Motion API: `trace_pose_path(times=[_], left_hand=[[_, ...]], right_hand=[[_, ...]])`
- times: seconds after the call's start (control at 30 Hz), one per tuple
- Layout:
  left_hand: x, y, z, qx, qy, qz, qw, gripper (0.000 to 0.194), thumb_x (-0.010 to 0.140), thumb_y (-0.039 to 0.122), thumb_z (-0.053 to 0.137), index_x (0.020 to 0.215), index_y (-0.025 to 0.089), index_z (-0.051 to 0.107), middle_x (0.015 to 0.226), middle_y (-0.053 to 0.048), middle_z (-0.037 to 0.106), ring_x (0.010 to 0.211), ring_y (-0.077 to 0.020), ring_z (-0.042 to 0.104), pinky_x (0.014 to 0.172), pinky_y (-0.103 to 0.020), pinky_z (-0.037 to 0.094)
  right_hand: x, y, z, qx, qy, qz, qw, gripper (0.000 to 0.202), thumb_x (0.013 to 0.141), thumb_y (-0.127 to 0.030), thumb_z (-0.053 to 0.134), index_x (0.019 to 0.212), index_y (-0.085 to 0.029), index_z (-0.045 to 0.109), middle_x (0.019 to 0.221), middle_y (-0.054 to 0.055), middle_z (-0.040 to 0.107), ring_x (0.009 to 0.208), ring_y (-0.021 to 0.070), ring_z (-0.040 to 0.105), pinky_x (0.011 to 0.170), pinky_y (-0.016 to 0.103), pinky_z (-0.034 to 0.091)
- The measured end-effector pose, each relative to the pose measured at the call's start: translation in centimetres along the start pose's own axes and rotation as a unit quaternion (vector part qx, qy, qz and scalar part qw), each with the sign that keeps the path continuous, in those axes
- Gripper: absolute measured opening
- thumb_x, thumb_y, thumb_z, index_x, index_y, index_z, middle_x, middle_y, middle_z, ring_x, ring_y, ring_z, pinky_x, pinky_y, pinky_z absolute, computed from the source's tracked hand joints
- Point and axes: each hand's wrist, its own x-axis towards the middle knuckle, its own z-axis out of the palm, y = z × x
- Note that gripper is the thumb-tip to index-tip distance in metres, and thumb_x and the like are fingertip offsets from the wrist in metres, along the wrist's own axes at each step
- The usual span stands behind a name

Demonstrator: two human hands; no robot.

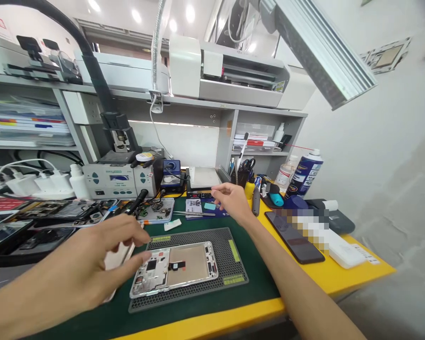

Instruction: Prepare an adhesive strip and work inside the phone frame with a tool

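Green mat, opened phone centred, hands flanking

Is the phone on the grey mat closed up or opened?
Opened. The phone lies flat on the mat, back cover off, boards and metal frame exposed.

Left hand covers most of the pale flat piece it pinches, so its shape can't be told. Both forearms run off the bottom edge. A blurred patch hides part of the white box and the dark phone. Spray can label too small to read. Lamp is cut off at the top.
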Motion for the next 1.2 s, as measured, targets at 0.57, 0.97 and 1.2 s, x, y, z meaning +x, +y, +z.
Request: trace_pose_path(times=[0.57,0.97,1.2], left_hand=[[-2.0,-2.7,2.7,0.060,-0.132,0.040,0.989,0.058,0.084,0.042,0.080,0.140,0.038,0.065,0.142,-0.002,0.068,0.127,-0.0328,0.070,0.106,-0.041,0.058],[-1.3,-2.0,2.2,0.091,-0.172,0.004,0.981,0.051,0.088,0.041,0.069,0.139,0.033,0.065,0.139,-0.006,0.068,0.123,-0.0340,0.070,0.104,-0.043,0.060],[-1.4,-3.0,1.9,0.086,-0.106,0.044,0.990,0.041,0.101,0.047,0.060,0.137,0.030,0.070,0.138,-0.006,0.071,0.127,-0.0305,0.070,0.108,-0.036,0.058]], right_hand=[[-1.9,0.5,2.7,-0.161,-0.061,-0.129,0.977,0.025,0.090,-0.020,0.069,0.110,-0.019,0.083,0.105,0.009,0.084,0.093,0.0250,0.076,0.085,0.037,0.058],[-2.1,0.7,2.9,-0.221,-0.042,-0.167,0.960,0.027,0.097,-0.016,0.065,0.116,-0.020,0.084,0.101,0.010,0.083,0.089,0.0250,0.076,0.083,0.037,0.057],[-2.1,0.7,2.9,-0.206,-0.039,-0.152,0.966,0.028,0.097,-0.019,0.066,0.117,-0.023,0.084,0.113,0.009,0.085,0.097,0.0259,0.078,0.089,0.039,0.060]])
